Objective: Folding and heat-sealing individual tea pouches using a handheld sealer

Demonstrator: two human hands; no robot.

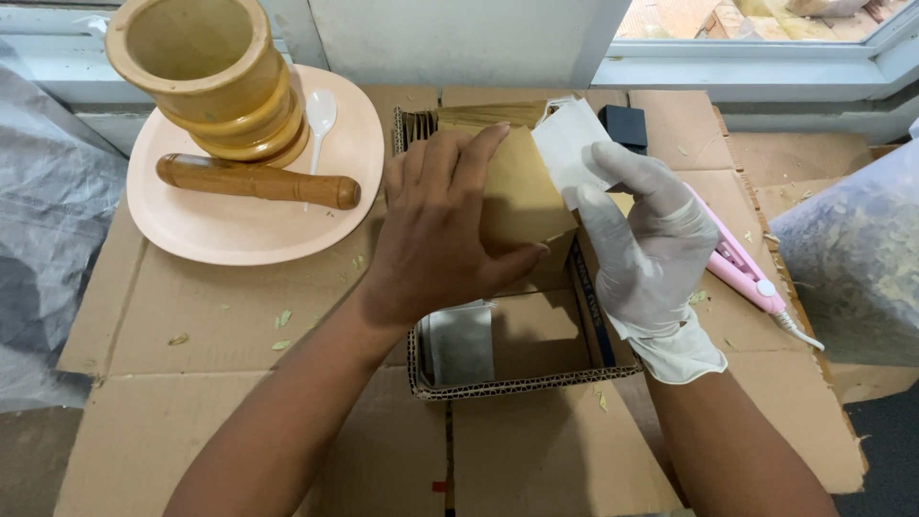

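Note:
My bare left hand [445, 225] grips a brown paper pouch [522, 196] over a shallow cardboard box [517, 383]. My right hand [641, 244], in a white glove, pinches a small white filter bag [572, 158] at the pouch's upper right corner. Inside the box lies another white sachet [459, 343]. More brown pouches [479, 117] stand in a row at the box's far end.
A peach plate [215, 225] at the left bears a wooden mortar [206, 77], a wooden pestle [258, 182] and a white spoon [320, 113]. A pink hand sealer [742, 273] lies at the right, beside a clear bag of dried leaves [857, 258]. Flattened cardboard [220, 421] covers the surface.

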